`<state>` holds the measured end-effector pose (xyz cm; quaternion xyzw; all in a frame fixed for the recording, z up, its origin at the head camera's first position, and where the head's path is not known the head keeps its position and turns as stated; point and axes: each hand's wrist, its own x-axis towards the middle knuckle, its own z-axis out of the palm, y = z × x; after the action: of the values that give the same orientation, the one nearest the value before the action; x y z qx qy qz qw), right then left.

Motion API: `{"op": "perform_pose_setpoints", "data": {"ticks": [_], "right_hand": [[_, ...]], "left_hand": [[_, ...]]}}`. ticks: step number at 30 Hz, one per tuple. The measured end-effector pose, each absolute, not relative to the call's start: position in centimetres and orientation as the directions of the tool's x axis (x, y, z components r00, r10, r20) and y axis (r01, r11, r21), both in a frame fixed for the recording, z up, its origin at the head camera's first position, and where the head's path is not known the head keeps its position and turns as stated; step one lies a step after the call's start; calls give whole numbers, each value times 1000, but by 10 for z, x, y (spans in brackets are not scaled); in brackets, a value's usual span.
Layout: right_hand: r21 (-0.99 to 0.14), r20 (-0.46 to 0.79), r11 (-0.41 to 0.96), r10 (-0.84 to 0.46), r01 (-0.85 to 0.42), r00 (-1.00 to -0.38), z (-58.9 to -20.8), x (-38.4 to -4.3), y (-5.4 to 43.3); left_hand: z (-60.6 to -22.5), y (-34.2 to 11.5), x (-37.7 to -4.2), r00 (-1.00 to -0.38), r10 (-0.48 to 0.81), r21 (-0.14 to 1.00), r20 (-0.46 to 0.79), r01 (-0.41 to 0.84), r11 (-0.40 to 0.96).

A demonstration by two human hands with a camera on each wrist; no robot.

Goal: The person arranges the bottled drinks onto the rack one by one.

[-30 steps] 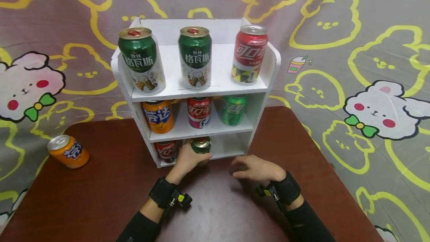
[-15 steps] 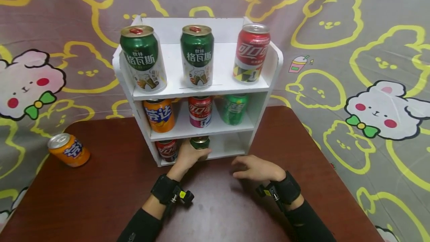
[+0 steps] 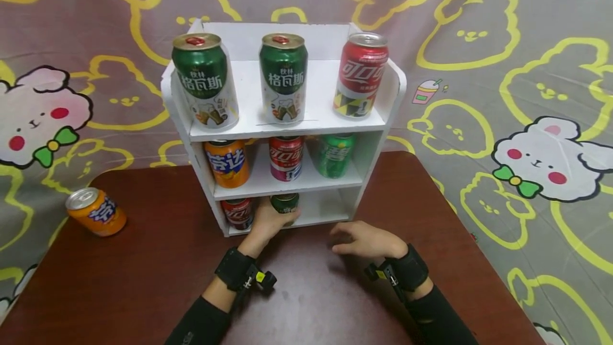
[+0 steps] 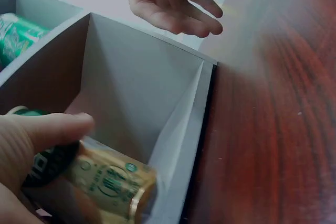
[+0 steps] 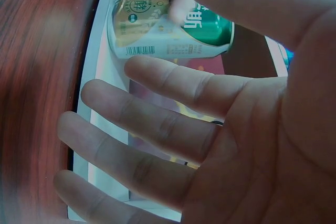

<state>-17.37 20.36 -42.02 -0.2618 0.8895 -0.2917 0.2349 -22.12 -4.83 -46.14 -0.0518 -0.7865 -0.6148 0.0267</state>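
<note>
My left hand (image 3: 268,221) grips a green, white and gold drink can (image 3: 284,204) in the middle of the bottom shelf, thumb on its near side. In the left wrist view the can (image 4: 113,182) has its gold lower part by the shelf's front edge. Left of that hand, a red cola can (image 3: 237,213) stands on the same level, partly covered. My right hand (image 3: 366,239) is held just in front of the shelf's lower right corner, holding nothing. Its fingers (image 5: 157,85) are spread and loosely extended in the right wrist view.
The white three-level rack (image 3: 287,132) stands at the table's back. Two green-white cans and a red can (image 3: 361,76) are on top. An orange can (image 3: 227,165), red can (image 3: 286,158) and green can (image 3: 336,156) fill the middle. Another orange can (image 3: 97,212) stands at left.
The can in my left hand has gone deeper into the bottom shelf and stands straighter, its lid now mostly under the board above. My right hand has stayed in place.
</note>
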Motion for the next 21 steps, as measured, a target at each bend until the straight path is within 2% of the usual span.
{"op": "perform_pose_setpoints", "data": {"ticks": [3,10,21], "right_hand": [[-637,-265,697,-600,-330,-755,-421,-173,204],[-641,-278,696,-604,-324,-747,-422,-172,204],[-630,-249,690,-613,-356,-750,-418,-170,202]], "left_hand": [[-463,-50,-222,-995,89,976,42,60,209],[-468,-54,-222,-992,119,969,-41,-10,248],[-464,-51,-221,-996,89,946,2,30,323]]}}
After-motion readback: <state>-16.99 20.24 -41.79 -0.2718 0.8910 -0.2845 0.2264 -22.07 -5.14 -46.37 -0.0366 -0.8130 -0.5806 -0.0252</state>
